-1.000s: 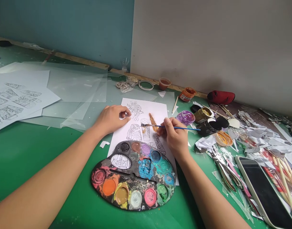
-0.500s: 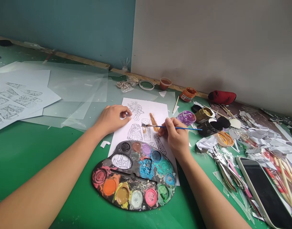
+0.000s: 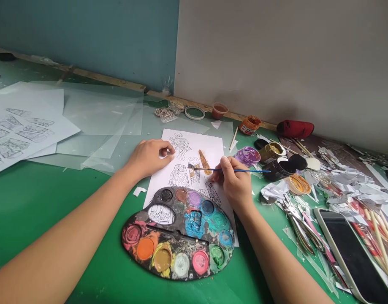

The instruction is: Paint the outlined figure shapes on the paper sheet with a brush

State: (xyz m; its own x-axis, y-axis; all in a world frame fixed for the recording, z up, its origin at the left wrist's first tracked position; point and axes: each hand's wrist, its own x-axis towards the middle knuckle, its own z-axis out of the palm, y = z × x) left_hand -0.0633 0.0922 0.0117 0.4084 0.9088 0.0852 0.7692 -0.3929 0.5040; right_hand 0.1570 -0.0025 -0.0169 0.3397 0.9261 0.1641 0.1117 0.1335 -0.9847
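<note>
My right hand (image 3: 234,179) pinches a thin blue paintbrush (image 3: 244,170). The brush lies nearly level, and its bristles touch a line drawing with gold-brown paint on the white printed sheet (image 3: 209,141). A longer tapered shape (image 3: 204,161) on that sheet is filled with gold-brown. At the sheet's left edge rests my left hand (image 3: 151,156), loosely curled, thumb and forefinger apart, nothing visible between them. A dark paint palette (image 3: 177,240) with several coloured wells covers the sheet's lower part, in front of both hands.
Printed sheets (image 3: 32,131) and clear film (image 3: 101,109) lie at left. Paint jars (image 3: 249,125), a purple pot (image 3: 247,156) and a black jar (image 3: 279,169) stand right of the sheet. Farther right are pliers (image 3: 298,232), paper scraps (image 3: 339,190) and a phone (image 3: 348,253). A wall (image 3: 276,55) rises behind.
The brush and my right hand have shifted very slightly, with the bristles still on the same drawing. My left hand stays in place.
</note>
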